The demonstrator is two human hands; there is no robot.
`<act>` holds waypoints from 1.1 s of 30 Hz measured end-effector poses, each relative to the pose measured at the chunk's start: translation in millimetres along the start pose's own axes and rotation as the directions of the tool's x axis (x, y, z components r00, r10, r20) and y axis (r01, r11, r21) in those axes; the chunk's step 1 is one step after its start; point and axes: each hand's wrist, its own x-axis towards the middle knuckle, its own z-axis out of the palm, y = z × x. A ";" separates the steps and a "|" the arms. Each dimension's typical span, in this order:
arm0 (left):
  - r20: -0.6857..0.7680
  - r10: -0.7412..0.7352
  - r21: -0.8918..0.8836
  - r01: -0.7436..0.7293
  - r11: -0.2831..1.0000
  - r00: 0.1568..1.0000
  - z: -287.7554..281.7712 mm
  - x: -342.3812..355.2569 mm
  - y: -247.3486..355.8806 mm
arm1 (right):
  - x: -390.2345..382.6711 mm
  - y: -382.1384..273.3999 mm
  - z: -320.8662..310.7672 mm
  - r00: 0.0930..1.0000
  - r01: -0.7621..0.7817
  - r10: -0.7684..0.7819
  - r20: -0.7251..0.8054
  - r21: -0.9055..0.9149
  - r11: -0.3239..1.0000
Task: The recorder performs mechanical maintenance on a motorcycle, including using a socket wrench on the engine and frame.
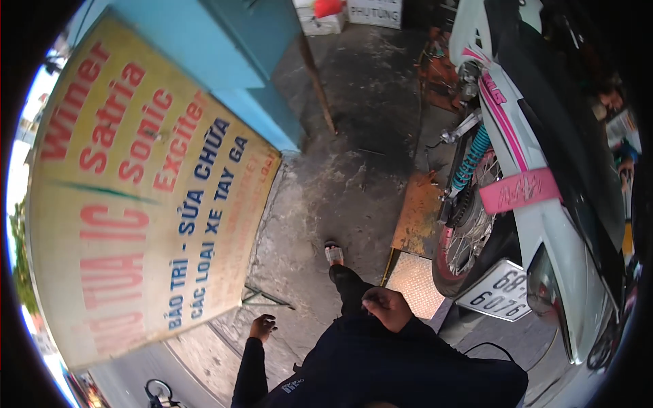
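My left hand [262, 328] hangs low beside my body, holding nothing, its fingers apart and slightly bent. Nearest to it is the dark metal foot [266, 296] of a large yellowed signboard [153, 211] on the left. In front of my body, my right hand [389, 307] is curled with the fingers drawn together; whatever may be inside it is hidden. To the right of that hand stands a white motorbike [527, 146] with pink stripes, a pink band [520, 191] round its side and a turquoise shock spring [473, 160]. Neither hand touches the motorbike or the sign.
The motorbike's rear wheel [466, 248] stands by a worn orange metal platform [416, 214] and a textured metal plate [416, 284]. A blue metal structure [238, 61] and a brown post [317, 85] border the stained concrete floor [347, 177]. A white sign [375, 12] stands farther ahead.
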 end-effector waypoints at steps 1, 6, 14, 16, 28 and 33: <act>0.025 0.010 -0.039 -0.009 0.999 1.000 -8.1 32.3 29.8 | 25.7 -19.3 -1.5 0.982 0.077 -0.083 -0.167 -0.046 0.996; 0.262 0.191 0.368 -0.281 0.886 0.946 -26.8 211.8 180.2 | 125.6 -80.1 -12.6 0.883 0.052 -0.091 -0.461 -0.097 0.994; 0.493 0.238 0.540 -0.509 0.670 0.837 1.1 411.5 439.2 | 330.9 -30.7 -97.8 0.664 -0.195 -0.146 -0.734 -0.357 0.913; 0.573 0.165 0.672 -0.575 0.467 0.803 41.6 447.6 503.6 | 359.1 -28.7 -122.8 0.579 -0.410 0.001 -0.815 -0.291 0.864; 0.850 0.028 0.513 -0.814 -0.272 0.527 248.6 587.8 852.4 | 482.6 -54.1 -278.0 0.217 -0.483 0.353 -0.910 0.214 0.849; 0.869 0.088 0.493 -0.836 -0.240 0.487 359.9 598.1 1004.2 | 537.3 -39.0 -341.9 0.099 -0.495 0.436 -0.894 0.336 0.801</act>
